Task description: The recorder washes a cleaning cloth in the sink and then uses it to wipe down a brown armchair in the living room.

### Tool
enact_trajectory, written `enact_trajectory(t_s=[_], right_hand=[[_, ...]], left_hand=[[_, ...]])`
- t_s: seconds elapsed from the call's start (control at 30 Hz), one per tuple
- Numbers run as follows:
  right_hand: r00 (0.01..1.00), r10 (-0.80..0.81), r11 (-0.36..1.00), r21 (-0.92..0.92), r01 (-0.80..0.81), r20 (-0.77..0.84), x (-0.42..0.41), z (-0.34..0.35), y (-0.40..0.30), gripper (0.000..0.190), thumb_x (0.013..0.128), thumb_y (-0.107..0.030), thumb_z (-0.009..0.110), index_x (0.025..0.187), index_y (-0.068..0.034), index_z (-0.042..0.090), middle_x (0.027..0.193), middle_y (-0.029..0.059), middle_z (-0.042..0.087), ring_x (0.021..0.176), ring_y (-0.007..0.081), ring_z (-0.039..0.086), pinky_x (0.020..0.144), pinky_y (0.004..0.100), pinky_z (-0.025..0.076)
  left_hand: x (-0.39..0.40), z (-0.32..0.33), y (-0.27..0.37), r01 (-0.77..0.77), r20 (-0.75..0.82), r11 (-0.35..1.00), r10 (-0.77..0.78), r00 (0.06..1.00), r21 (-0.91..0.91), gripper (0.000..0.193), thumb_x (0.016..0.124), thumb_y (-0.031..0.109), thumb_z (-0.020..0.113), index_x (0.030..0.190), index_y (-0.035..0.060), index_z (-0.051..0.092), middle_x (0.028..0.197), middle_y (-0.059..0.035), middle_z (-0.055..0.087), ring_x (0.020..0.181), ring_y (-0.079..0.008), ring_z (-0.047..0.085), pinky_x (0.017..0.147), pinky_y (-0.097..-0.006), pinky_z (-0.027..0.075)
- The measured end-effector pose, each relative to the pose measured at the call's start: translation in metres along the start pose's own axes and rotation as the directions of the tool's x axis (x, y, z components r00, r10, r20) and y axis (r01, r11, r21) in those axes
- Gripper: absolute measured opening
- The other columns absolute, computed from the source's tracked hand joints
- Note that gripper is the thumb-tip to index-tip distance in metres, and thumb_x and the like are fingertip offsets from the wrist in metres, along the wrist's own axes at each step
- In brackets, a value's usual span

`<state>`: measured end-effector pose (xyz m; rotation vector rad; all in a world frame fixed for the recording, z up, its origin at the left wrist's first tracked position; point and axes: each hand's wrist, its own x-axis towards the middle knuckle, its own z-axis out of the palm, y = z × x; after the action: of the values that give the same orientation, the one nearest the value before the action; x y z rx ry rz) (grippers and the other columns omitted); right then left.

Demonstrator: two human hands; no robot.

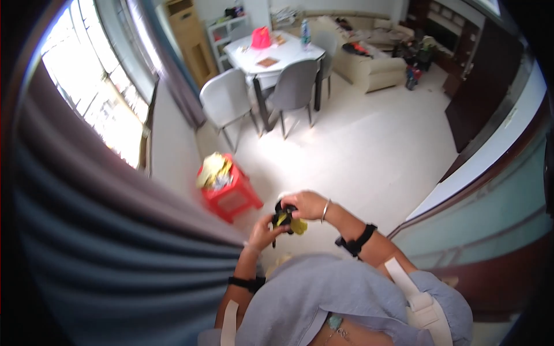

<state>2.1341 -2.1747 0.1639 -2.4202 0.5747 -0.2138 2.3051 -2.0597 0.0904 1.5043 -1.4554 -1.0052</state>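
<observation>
Both of my hands meet in front of my body around a small black and yellow object (pixel 283 218), too small and blurred to name. My left hand (pixel 261 233) grips it from the lower left, thumb along its underside. From the upper right, my right hand (pixel 305 205) has its fingers on the upper part. A yellow piece (pixel 298 226) hangs out below the right fingers. To the left of my hands stands a red plastic stool (pixel 231 199), with crumpled yellow and grey cloths or gloves (pixel 215 171) on its top.
Curtains (pixel 130 242) hang close on my left beside a bright window (pixel 95 82). Ahead are a white table (pixel 244 60), a grey chair (pixel 296 84) and a lighter chair (pixel 227 97). A beige sofa (pixel 385 73) and a dark door (pixel 484 91) are farther right.
</observation>
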Motion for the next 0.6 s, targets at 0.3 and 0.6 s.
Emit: enact_trajectory(t_s=[0.3, 0.6], right_hand=[[0.823, 0.471, 0.872, 0.310, -0.379, -0.317, -0.049, -0.100, 0.147, 0.029, 0.070, -0.007, 0.058, 0.099, -0.006, 0.054, 0.091, 0.0087, 0.061, 0.083, 0.0193, 0.058, 0.074, 0.0292, 0.045], [0.582, 0.649, 0.755, 0.512, -0.410, -0.490, -0.079, -0.201, 0.320, 0.031, 0.066, 0.001, 0.055, 0.096, -0.005, 0.058, 0.092, 0.0085, 0.061, 0.085, 0.0176, 0.058, 0.076, 0.0263, 0.044]], left_hand=[[0.224, 0.025, 0.003, 0.100, 0.309, 0.995, -0.093, 0.947, -0.008, 0.039, 0.071, 0.027, 0.070, 0.093, -0.0024, 0.058, 0.076, -0.0083, 0.061, 0.071, -0.0153, 0.058, 0.067, -0.0269, 0.045], [0.449, 0.100, 0.049, 0.197, 0.493, 0.901, 0.021, 0.870, -0.386, 0.009, 0.081, 0.011, 0.059, 0.080, 0.0052, 0.053, 0.069, 0.0038, 0.053, 0.064, -0.0048, 0.047, 0.058, -0.0190, 0.039]])
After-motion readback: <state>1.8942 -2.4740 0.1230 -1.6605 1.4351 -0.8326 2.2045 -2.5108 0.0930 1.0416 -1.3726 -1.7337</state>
